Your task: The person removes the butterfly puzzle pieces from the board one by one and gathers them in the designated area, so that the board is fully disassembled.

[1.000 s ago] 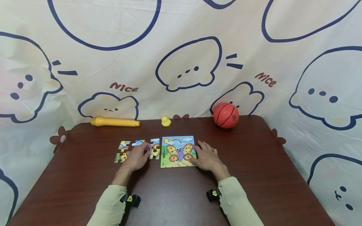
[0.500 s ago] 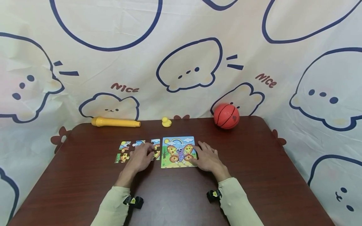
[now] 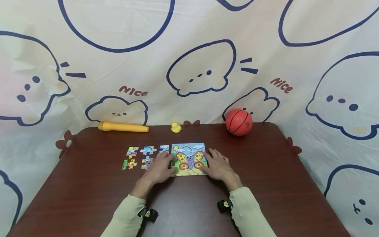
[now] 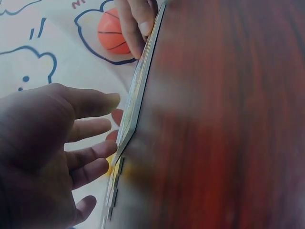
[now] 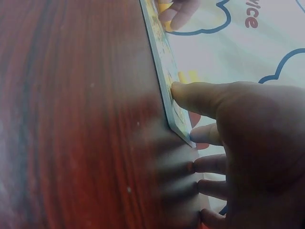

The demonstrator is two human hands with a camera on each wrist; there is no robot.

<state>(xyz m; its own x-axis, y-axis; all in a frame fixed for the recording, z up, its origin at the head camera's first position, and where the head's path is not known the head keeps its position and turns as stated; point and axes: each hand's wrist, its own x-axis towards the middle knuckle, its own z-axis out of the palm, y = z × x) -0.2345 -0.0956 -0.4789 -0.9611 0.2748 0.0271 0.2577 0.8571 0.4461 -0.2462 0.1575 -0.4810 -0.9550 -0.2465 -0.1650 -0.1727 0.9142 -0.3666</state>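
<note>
A square butterfly puzzle board (image 3: 188, 151) lies flat on the dark table. My left hand (image 3: 160, 168) is at the board's left edge, its fingers spread and overlapping that edge in the head view. In the left wrist view the thumb and fingers of my left hand (image 4: 52, 138) are loosely extended beside the board (image 4: 131, 114). At the right edge, my right hand (image 3: 219, 167) rests its thumb on the picture, its other fingers splayed on and past the border. Several loose jigsaw pieces (image 3: 148, 150) lie left of the board, some partly hidden by my left hand.
Along the table's back edge are a yellow toy microphone (image 3: 122, 127), a yellow rubber duck (image 3: 176, 127) and a red toy basketball (image 3: 239, 122). A printed cloth (image 3: 189, 29) hangs behind. The wooden tabletop (image 3: 183, 210) extends in front of both hands.
My left hand has moved right, from above the loose pieces to the board's left edge, uncovering pieces on the left. My right hand stays at the right edge.
</note>
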